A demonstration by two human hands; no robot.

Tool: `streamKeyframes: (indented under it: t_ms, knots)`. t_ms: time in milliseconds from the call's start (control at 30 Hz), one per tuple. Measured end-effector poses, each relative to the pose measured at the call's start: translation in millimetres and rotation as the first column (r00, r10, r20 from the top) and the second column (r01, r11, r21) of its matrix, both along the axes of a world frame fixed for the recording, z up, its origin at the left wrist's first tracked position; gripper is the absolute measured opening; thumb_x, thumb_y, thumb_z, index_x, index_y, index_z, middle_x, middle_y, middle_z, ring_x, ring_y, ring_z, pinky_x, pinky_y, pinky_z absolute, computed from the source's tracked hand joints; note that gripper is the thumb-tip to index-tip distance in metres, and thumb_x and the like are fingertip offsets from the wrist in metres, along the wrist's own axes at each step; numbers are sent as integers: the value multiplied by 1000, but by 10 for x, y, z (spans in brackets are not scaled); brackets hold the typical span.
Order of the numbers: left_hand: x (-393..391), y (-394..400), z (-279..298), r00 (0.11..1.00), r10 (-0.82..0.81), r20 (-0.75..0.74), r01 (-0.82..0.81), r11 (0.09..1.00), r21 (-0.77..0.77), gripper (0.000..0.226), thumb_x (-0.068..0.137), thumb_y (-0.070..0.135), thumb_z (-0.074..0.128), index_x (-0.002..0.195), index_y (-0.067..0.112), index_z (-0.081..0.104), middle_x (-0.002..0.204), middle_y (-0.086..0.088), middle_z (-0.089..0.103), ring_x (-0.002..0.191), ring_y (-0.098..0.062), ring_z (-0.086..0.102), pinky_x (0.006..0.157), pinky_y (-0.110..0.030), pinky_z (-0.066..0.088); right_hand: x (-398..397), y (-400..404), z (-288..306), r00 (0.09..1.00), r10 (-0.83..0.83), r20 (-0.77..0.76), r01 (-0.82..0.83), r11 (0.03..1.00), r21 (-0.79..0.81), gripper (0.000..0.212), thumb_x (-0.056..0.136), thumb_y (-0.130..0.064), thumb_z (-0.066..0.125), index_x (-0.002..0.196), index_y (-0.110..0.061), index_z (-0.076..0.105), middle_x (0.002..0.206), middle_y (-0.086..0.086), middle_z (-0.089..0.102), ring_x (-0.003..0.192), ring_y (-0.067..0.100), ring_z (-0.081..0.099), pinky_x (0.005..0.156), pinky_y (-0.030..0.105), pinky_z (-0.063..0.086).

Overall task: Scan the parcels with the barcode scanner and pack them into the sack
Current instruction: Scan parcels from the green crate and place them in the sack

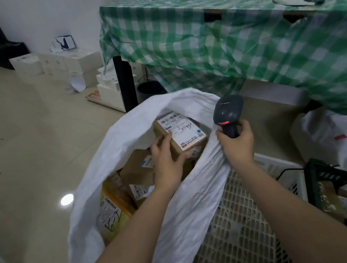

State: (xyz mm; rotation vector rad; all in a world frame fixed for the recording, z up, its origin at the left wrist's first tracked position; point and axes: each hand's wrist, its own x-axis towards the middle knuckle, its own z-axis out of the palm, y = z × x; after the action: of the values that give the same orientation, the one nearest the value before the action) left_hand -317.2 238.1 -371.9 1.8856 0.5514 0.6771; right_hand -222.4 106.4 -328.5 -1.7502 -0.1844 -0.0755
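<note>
A white woven sack stands open on the floor with several cardboard parcels inside. My left hand reaches into its mouth and grips a small brown parcel that has a white shipping label on top. A yellow parcel lies lower in the sack at the left. My right hand holds the dark grey barcode scanner by its handle and also pinches the sack's right rim. The scanner's head points up and away from me.
A white perforated plastic crate stands just right of the sack. A dark crate with more parcels is at the far right. A table under a green checked cloth is behind. White boxes line the wall.
</note>
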Motion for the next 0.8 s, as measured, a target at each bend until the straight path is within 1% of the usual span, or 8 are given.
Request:
streamKeyframes:
  t_ms: [67,200,367,433,533,600,700,800]
  knots:
    - [110,99,33,996,85,32,-81,991,-109,54,85,7,70,133,18,45,136,-4,37,113,-9,47,98,-12,37,41,45,60,1000,-3,24,2,998,62,33,80,-12,73,102,-24,51,85,-13,58,80,10,58,73,26,43]
    - [119,203,68,987,159,-38,-163,967,-194,40,82,12,75,107,17,45,123,-7,55,104,-15,58,89,-33,53,30,40,170,997,33,72,-38,997,72,34,78,-8,72,104,-21,53,81,-11,58,72,4,55,64,17,42]
    - [-353,129,275,971,-29,-238,76,979,189,36,94,20,57,130,22,55,143,-3,45,131,-17,41,105,-33,39,-136,-35,281,996,52,75,-57,996,64,35,78,-3,69,106,-18,55,81,-10,57,71,4,54,61,21,41]
    - [-655,61,450,982,-42,-182,113,909,401,33,95,16,53,127,19,59,138,1,49,126,-16,47,95,-24,40,-210,-37,355,996,59,70,-62,997,52,34,78,-3,68,105,-18,53,80,-10,57,69,5,53,61,23,41]
    - [-1049,126,711,993,46,106,-109,687,719,31,91,16,60,122,14,62,122,-5,57,111,-22,52,87,-27,42,-311,-25,423,995,62,78,-63,998,20,36,77,-4,69,106,-19,54,82,-10,58,75,13,56,67,27,40]
    - [-1138,377,782,935,317,162,-331,606,724,51,89,31,65,136,17,49,137,-12,44,123,-31,40,100,-43,34,-382,-12,456,996,60,71,-61,998,7,36,77,-4,69,107,-19,55,84,-8,59,82,17,57,72,29,39]
    - [-1251,781,806,858,459,-231,-313,823,474,88,87,56,58,153,16,15,155,-17,19,141,-37,20,111,-50,21,-467,10,515,995,61,85,-60,998,-10,36,77,-3,69,107,-19,55,86,-5,59,86,19,58,74,29,38]
    - [-1347,1063,622,842,307,-443,-178,934,310,74,92,53,51,150,17,23,141,-16,45,124,-36,47,92,-43,42,-489,69,579,994,55,91,-53,998,-26,38,77,-4,69,109,-19,56,90,-4,61,88,19,58,75,28,38]
